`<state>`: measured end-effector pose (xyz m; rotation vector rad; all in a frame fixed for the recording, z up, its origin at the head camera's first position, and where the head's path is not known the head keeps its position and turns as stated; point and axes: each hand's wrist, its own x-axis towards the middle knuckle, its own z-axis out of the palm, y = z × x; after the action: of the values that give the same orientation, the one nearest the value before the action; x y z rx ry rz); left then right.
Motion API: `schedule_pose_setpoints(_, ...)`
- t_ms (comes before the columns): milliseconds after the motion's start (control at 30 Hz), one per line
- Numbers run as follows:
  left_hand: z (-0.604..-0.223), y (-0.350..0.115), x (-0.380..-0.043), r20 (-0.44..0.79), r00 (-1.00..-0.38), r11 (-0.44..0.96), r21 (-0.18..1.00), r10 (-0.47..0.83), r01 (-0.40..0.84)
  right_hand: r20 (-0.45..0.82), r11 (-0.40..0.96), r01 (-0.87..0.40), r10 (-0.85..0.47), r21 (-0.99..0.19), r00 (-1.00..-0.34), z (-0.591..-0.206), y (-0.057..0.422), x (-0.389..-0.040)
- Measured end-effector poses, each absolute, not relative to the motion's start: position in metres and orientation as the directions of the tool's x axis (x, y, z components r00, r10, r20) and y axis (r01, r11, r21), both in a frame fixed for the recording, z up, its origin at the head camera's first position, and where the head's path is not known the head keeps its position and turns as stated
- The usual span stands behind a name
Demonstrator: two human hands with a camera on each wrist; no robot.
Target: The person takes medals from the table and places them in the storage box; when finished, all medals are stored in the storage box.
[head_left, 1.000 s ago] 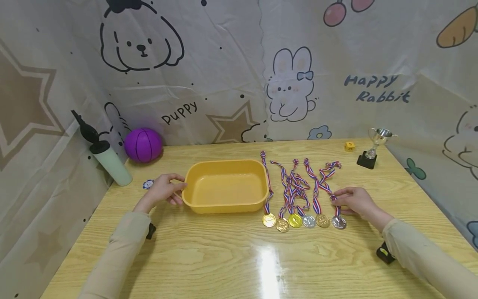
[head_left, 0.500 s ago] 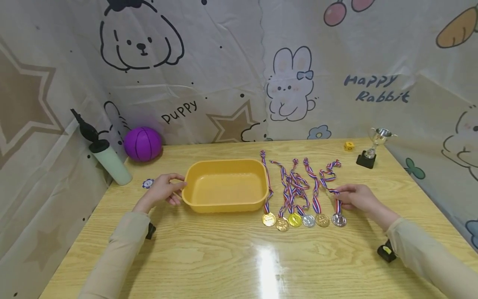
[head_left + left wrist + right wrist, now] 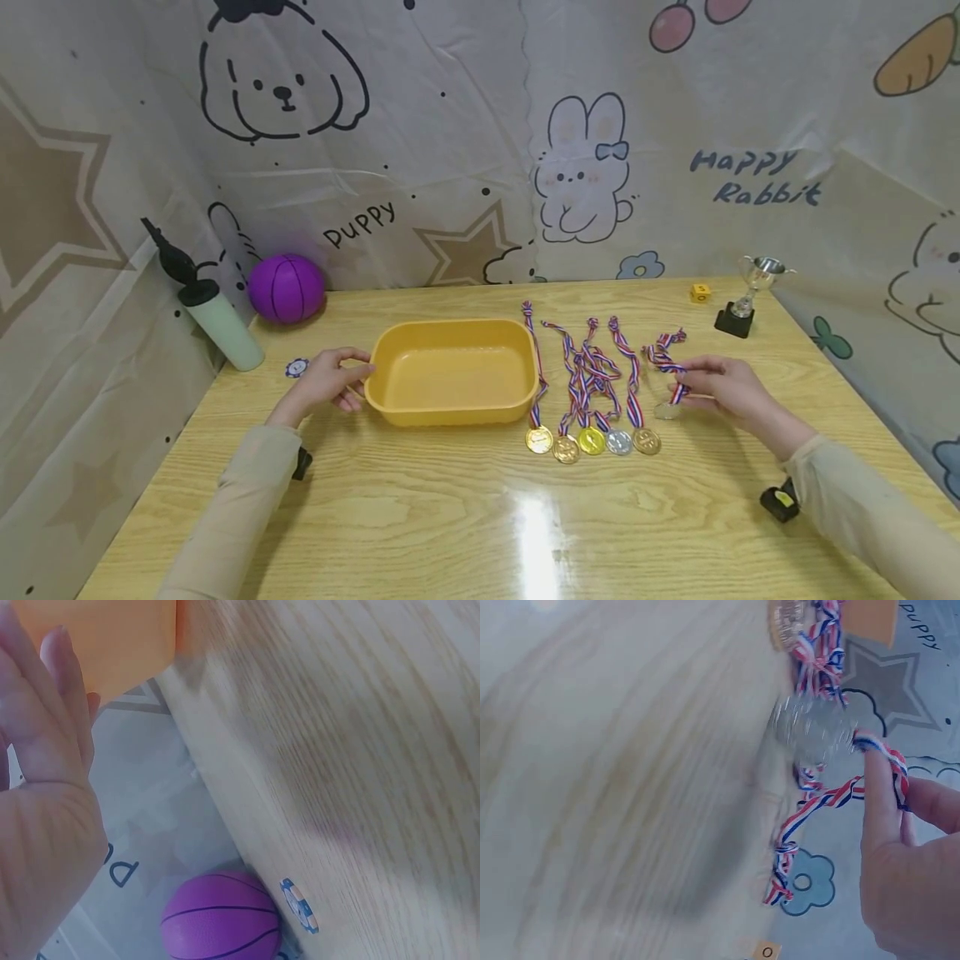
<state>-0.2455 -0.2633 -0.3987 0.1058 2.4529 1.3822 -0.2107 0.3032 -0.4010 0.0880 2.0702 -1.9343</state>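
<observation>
My left hand [image 3: 327, 381] holds the left rim of an oblong yellow plastic basin [image 3: 453, 415], fingertips lapping over the edge. The basin is bare inside. In the head view my right hand [image 3: 723, 387] pinches the red, white and blue ribbon of a silver medal [image 3: 667, 411]. In the right wrist view the medal [image 3: 814, 729] hangs blurred from the ribbon [image 3: 881, 742], which loops over the fingers; the ribbon's knotted far end trails on the table. Several gold and silver medals [image 3: 592, 442] lie in a row right of the basin, ribbons stretched away from me.
A small trophy cup [image 3: 742, 304] and a yellow number die [image 3: 700, 292] stand at the back right. A purple ball [image 3: 287, 289], a green hand pump [image 3: 225, 325] and a flower-shaped sticker [image 3: 297, 367] are at the left. A printed cloth hangs behind.
My right hand has lifted the rightmost silver medal by its ribbon and drawn it back from the row, away from me. The left hand and basin have stayed put.
</observation>
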Motion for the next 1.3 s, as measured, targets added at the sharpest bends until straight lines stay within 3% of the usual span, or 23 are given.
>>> schedule_pose_setpoints(567,-0.397,-0.264,-0.245,-0.23,-0.948,0.537,0.84,0.219,-0.08,-0.085,-0.19,0.134,-0.246,-0.973,-0.966,-0.34,0.279,-0.212)
schedule_pose_setpoints(933,-0.4,-0.264,-0.245,-0.229,-0.949,0.536,0.84,0.215,-0.081,-0.082,-0.068,0.103,-0.259,-0.992,-0.962,-0.308,0.24,-0.212)
schedule_pose_setpoints(1300,-0.399,-0.264,-0.244,-0.226,-0.951,0.535,0.841,0.212,-0.081,-0.084,-0.153,0.149,-0.367,-0.977,-0.927,-0.287,0.178,-0.218)
